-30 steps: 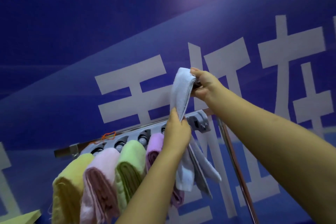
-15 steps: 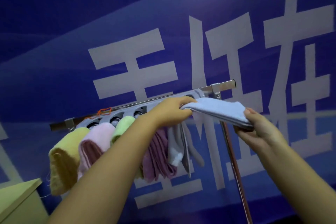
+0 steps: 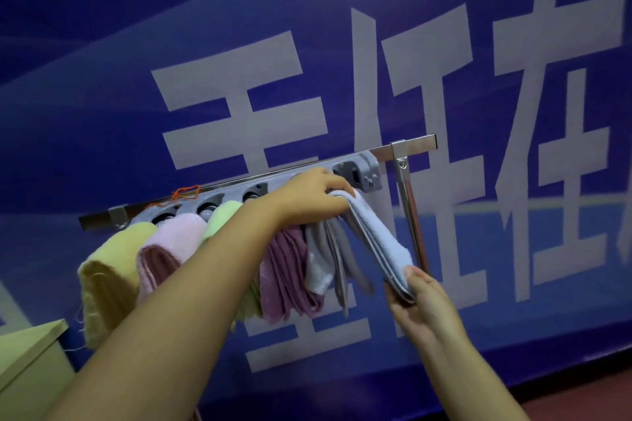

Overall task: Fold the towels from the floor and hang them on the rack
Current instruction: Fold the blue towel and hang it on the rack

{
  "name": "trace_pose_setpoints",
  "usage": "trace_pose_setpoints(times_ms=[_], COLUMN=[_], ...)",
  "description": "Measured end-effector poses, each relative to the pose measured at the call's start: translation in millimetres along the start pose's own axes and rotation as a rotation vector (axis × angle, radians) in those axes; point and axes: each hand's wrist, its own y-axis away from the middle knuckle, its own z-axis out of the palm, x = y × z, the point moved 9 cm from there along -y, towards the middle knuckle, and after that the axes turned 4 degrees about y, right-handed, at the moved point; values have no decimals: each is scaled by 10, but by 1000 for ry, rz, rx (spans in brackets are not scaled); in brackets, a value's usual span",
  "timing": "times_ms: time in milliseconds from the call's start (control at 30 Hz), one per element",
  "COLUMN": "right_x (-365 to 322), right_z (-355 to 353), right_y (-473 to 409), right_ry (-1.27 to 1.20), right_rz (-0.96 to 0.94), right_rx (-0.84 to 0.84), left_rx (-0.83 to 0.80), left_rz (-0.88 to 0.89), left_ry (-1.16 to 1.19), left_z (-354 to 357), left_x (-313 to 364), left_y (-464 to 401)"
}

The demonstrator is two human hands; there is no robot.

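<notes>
A folded light-blue towel (image 3: 374,237) slants down to the right from the grey rack (image 3: 359,170) on the metal rail. My left hand (image 3: 309,200) grips its upper end against the rack near the right-hand slot. My right hand (image 3: 422,297) pinches its lower end between thumb and fingers. Hanging from the rack, left to right, are a yellow towel (image 3: 106,270), a pink towel (image 3: 167,249), a green towel (image 3: 220,219) partly hidden by my forearm, a mauve towel (image 3: 290,277) and a grey towel (image 3: 325,260).
A blue banner with large pale characters (image 3: 239,106) fills the wall behind. A metal rail (image 3: 415,145) carries the rack, with a chrome upright post (image 3: 412,215) at its right end. A pale yellow-green box corner (image 3: 24,352) sits at lower left.
The blue towel went from upright above the rack to slanting down from it. My left hand rose to the rack with the towel's upper end; my right hand dropped to its lower end.
</notes>
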Motion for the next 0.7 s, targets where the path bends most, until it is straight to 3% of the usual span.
trace_pose_setpoints(times_ms=[67,167,233,300,400,533,700], right_x=[166,220,57,-257,-530,-429,-490], right_z=[55,116,163,320,725,1153,1259], right_y=[-156,-225,-202,-77,299,434,416], right_ry=[154,470,746,998,1070,1201,1160], right_rz=[102,157,23,-287,-670,-752,-839], right_rx=[-46,-109,-109,-98,-238,-396,-263], left_rx=[-17,17,165,380,475,472,455], left_rz=[-32,-103,-115,-158,-267,-277,-194], left_ry=[59,380,595,827,1226,1417,1462], left_z=[37,51,7,38,460,909,1016], left_x=[-14,-38,-37,-165,-324,-414,-423], left_y=[47,177,280,429,632,615,503])
